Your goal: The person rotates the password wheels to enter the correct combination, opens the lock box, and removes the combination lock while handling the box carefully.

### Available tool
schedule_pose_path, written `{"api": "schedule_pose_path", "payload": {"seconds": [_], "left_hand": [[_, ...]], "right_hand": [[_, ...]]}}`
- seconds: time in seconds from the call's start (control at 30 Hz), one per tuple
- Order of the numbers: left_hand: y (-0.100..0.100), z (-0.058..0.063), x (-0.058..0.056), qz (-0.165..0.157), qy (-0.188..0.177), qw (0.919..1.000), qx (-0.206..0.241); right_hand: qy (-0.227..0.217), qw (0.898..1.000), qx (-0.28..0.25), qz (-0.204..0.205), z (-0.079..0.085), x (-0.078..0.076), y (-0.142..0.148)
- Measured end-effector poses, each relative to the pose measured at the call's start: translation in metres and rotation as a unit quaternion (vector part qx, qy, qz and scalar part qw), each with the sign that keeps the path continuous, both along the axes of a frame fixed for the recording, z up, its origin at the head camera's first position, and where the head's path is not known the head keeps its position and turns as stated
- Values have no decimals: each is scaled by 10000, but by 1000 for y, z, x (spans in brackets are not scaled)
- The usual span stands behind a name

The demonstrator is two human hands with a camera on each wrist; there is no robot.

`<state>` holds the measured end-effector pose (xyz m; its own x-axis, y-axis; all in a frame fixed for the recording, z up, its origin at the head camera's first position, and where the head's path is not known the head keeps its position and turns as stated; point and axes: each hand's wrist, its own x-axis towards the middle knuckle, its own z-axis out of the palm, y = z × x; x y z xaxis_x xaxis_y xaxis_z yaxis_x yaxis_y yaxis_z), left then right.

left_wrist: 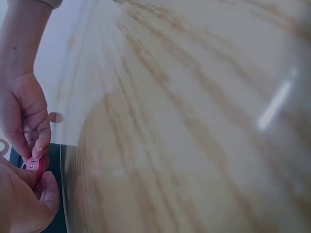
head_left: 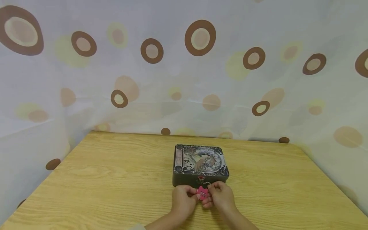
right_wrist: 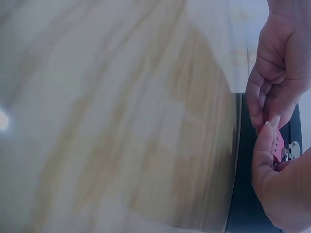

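Observation:
A small pink combination padlock (head_left: pixel 202 193) with number dials and an ear-like outline is held between both hands, just before the front of a dark box (head_left: pixel 179 180). My left hand (head_left: pixel 184 199) pinches the padlock's left side between thumb and fingers. From the right, my right hand (head_left: pixel 222 196) has thumb and forefinger at the thin silvery shackle (head_left: pixel 207 183), its other fingers curled beside the lock body. A metal latch (head_left: pixel 200 180) sits at the middle of the box front, right above the padlock. In the right wrist view, the padlock (right_wrist: pixel 278 145) is partly covered by fingers.
The box's shut lid (head_left: pixel 201 159) carries a printed ornamental picture. It stands on a wood-grain table (head_left: pixel 115 179). Behind and at both sides hangs a pale cloth (head_left: pixel 172 76) with brown and beige spots.

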<state>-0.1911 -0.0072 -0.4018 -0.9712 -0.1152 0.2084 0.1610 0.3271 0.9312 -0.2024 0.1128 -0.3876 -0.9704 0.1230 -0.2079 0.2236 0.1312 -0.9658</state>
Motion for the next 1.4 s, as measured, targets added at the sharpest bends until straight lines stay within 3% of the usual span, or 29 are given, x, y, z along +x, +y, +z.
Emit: {"api": "schedule_pose_path", "payload": {"seconds": [0.63,1.03,1.4], "left_hand": [[18,-5,1,-136,25,9997,180],[30,-5,4,-221,-227,9992,230],[45,-7,4,-232,-294,9986,366]], "right_hand": [[141,9994,299,-60,0,4,19],[49,9985,502,203,0,6,35],[220,9972,524,476,-1,9,51]]}}
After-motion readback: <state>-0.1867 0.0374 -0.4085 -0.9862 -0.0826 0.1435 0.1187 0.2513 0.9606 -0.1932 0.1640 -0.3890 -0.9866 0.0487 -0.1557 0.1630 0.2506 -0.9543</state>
